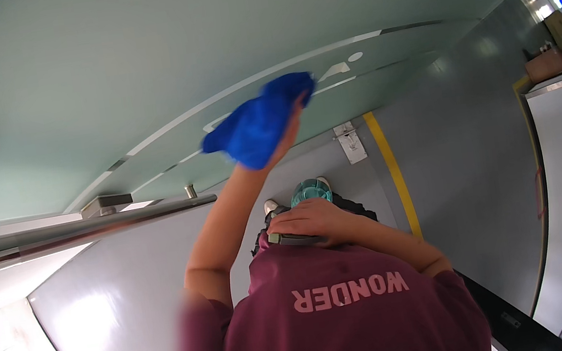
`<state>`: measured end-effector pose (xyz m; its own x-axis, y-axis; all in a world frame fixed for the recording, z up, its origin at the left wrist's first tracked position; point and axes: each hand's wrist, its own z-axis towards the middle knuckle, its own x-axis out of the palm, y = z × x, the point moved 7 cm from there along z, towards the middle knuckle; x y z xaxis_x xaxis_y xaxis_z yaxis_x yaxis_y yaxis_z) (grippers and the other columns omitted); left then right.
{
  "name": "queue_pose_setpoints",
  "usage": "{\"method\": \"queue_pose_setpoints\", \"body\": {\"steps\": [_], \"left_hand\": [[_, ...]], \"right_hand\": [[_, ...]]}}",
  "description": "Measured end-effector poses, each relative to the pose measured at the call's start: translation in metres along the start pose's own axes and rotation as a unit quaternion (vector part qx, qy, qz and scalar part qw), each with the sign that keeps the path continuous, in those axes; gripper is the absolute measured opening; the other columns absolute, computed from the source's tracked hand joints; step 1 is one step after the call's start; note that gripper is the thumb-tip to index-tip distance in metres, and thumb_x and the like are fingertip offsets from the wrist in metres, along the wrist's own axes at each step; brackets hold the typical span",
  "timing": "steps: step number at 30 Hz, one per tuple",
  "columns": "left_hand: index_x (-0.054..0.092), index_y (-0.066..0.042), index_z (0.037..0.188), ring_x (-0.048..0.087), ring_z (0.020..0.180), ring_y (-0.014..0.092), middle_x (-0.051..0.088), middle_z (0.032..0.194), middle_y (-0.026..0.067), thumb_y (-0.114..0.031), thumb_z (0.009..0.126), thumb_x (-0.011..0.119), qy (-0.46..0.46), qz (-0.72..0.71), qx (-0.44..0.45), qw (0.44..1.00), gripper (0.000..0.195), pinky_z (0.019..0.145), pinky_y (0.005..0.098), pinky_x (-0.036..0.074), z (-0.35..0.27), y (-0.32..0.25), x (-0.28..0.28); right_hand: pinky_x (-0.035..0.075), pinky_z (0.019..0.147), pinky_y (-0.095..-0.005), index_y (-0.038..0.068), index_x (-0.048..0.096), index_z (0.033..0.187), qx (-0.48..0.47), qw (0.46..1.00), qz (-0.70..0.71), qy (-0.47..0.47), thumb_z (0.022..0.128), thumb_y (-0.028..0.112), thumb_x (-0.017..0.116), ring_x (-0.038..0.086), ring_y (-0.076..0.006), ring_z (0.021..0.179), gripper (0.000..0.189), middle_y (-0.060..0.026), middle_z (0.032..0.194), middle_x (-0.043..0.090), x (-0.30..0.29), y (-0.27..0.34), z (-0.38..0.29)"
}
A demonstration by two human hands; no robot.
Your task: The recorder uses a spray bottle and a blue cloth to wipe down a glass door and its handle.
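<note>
My left hand [292, 131] is pressed into a blue cloth [252, 125], bunched around the fingers and slightly blurred. The cloth lies over or just in front of a frosted glass door panel [150, 86], across its pale printed stripes; whether it touches the glass I cannot tell. Held at my waist, my right hand [311, 219] is closed over the dark and green top of a translucent teal bottle [310, 191]. Its fingers hide most of that top, and the bottle's round body points down toward my shoes.
A tubular metal door handle [157, 212] sticks out at the left. On the grey floor [450, 151] are a metal floor-hinge plate [351, 143] and a yellow tape line [392, 170]. A white cabinet [560, 147] stands at the right, with a brown box [545, 65] beyond it.
</note>
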<state>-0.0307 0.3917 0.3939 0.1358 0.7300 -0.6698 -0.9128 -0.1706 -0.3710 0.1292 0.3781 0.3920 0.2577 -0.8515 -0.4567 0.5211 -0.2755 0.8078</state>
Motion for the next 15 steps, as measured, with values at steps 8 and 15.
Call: {"method": "queue_pose_setpoints", "body": {"steps": [8, 15], "left_hand": [[0.057, -0.011, 0.095, 0.064, 0.059, 0.032, 0.064, 0.069, 0.0133, -0.019, 0.090, 0.057, 0.086, 0.065, 0.048, 0.993, 0.009, 0.052, 0.0419, 0.051, 0.080, -0.066, 0.072], [0.061, -0.010, 0.096, 0.061, 0.052, 0.021, 0.058, 0.073, 0.0067, -0.013, 0.086, 0.058, -0.015, 0.271, 0.119, 0.955, 0.011, 0.044, 0.0344, 0.049, 0.028, -0.043, 0.048]], "right_hand": [[0.048, 0.089, -0.0422, 0.014, 0.055, 0.135, 0.037, 0.999, -0.007, 0.006, 0.073, 0.012, 0.072, 0.062, -0.0297, 0.110, 0.064, -0.0064, 0.134, 0.059, 0.004, -0.001, -0.015], [0.050, 0.082, -0.0421, 0.011, 0.055, 0.132, 0.025, 0.999, 0.001, -0.022, 0.073, 0.009, 0.070, 0.064, -0.0314, 0.104, 0.061, -0.0079, 0.130, 0.061, -0.002, 0.001, -0.016]]}}
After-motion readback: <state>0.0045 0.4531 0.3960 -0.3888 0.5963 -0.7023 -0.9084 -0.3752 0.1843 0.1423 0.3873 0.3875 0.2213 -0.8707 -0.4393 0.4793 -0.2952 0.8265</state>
